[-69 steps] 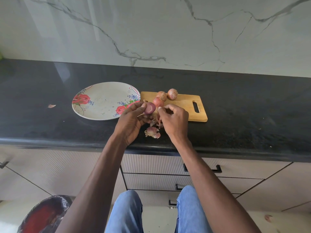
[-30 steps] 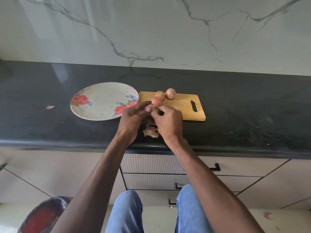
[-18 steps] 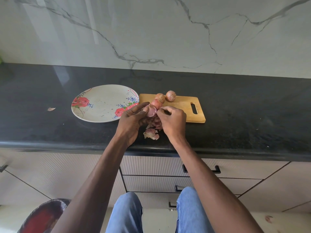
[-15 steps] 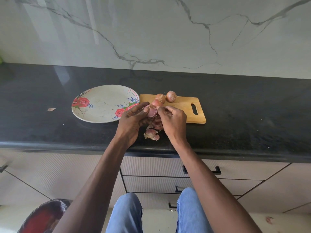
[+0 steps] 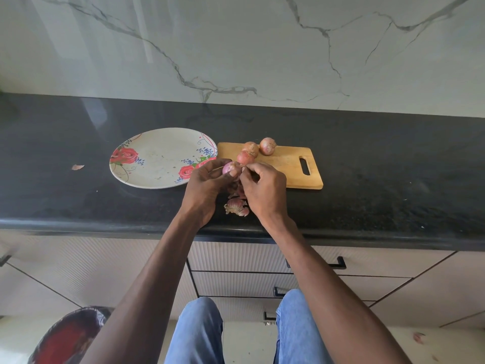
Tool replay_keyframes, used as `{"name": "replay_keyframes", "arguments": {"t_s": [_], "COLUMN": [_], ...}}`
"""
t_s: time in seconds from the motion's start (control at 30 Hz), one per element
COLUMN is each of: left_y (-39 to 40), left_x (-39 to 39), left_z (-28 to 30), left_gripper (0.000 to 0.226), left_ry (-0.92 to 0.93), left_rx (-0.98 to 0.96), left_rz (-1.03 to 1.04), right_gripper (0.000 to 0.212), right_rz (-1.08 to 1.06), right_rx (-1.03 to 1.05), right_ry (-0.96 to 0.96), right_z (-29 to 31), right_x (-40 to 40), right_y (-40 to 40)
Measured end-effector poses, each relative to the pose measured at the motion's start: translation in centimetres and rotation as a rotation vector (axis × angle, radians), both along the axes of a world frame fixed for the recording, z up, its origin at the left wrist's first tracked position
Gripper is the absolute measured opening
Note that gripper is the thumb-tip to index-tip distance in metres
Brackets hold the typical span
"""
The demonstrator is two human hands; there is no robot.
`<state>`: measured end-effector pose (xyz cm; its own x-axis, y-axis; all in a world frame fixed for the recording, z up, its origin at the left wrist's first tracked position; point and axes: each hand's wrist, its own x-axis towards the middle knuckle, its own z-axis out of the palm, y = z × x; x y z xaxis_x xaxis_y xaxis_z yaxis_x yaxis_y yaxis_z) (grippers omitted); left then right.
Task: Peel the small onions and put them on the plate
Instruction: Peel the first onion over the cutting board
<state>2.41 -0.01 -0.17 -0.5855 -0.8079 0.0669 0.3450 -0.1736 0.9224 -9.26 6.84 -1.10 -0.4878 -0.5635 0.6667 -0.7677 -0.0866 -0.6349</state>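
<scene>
Your left hand (image 5: 203, 183) grips a small onion (image 5: 231, 168) while your right hand (image 5: 265, 187) pinches its skin, above the black counter (image 5: 393, 179). Peels (image 5: 236, 206) lie below; three onions (image 5: 251, 148) sit on the wooden board (image 5: 288, 166), the plate (image 5: 157, 158) just beside it, under a marble wall (image 5: 262, 48).

Four onions (image 5: 268, 146), one plate (image 5: 157, 156), one cutting board (image 5: 288, 164), two hands (image 5: 265, 190).

The plate (image 5: 157, 158) is creamy white with red roses and little blue dots. The board (image 5: 288, 164) is light brown wood. The onions (image 5: 267, 146) are pinkish brown. The counter (image 5: 393, 166) is black with tiny specks.
</scene>
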Motion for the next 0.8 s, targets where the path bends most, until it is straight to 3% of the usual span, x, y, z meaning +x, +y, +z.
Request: {"name": "replay_keyframes", "arguments": {"t_s": [0.27,0.8], "left_y": [0.41,-0.41], "left_x": [0.16,0.29], "left_z": [0.48,0.22], "left_gripper": [0.012,0.014], "left_ry": [0.037,0.033], "left_rx": [0.027,0.095], "left_rz": [-0.036,-0.049], "right_gripper": [0.015,0.019], "right_rz": [0.040,0.186], "right_rx": [-0.009,0.017], "right_ry": [-0.119,-0.592], "right_z": [-0.05,0.66], "right_x": [-0.25,-0.96], "right_y": [0.16,0.37]}}
